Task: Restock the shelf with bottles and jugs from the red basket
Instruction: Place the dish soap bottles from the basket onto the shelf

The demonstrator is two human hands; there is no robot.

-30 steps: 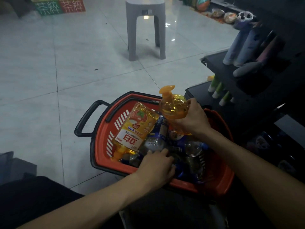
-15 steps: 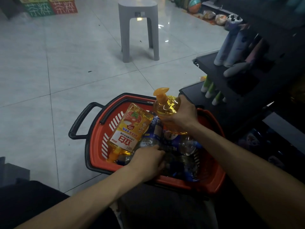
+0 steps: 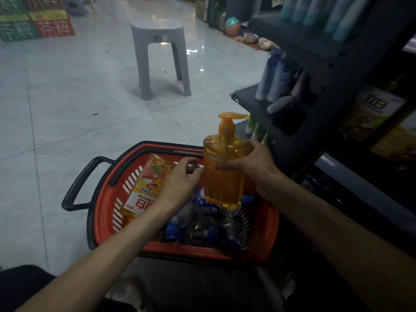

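Inspecting the restock at this point, we find it at an early-to-middle stage, with one item in hand and none of it yet on the shelf [image 3: 252, 102].

The right hand [image 3: 252, 167] is wrapped round the orange pump bottle [image 3: 224, 176] and holds it upright, lifted clear above the red basket [image 3: 105, 206]. The left hand [image 3: 180, 185] sits just beside the bottle's left face, with its fingertips at or against it. We cannot tell whether that hand grasps anything.

Left in the basket are a yellow detergent jug [image 3: 146, 188], lying tilted against the left wall, and several clear water bottles [image 3: 202, 228] with blue labels, heaped at the bottom. We cannot count them in this dim light.

The shelf to the right already carries upright tubes [image 3: 274, 82] and, further right, yellow packs [image 3: 378, 111]. We cannot tell which of these came from the basket.

In our judgement, the pump bottle has yet to be carried right and set down. The jug and the water bottles would then follow, so most of the work lies ahead.
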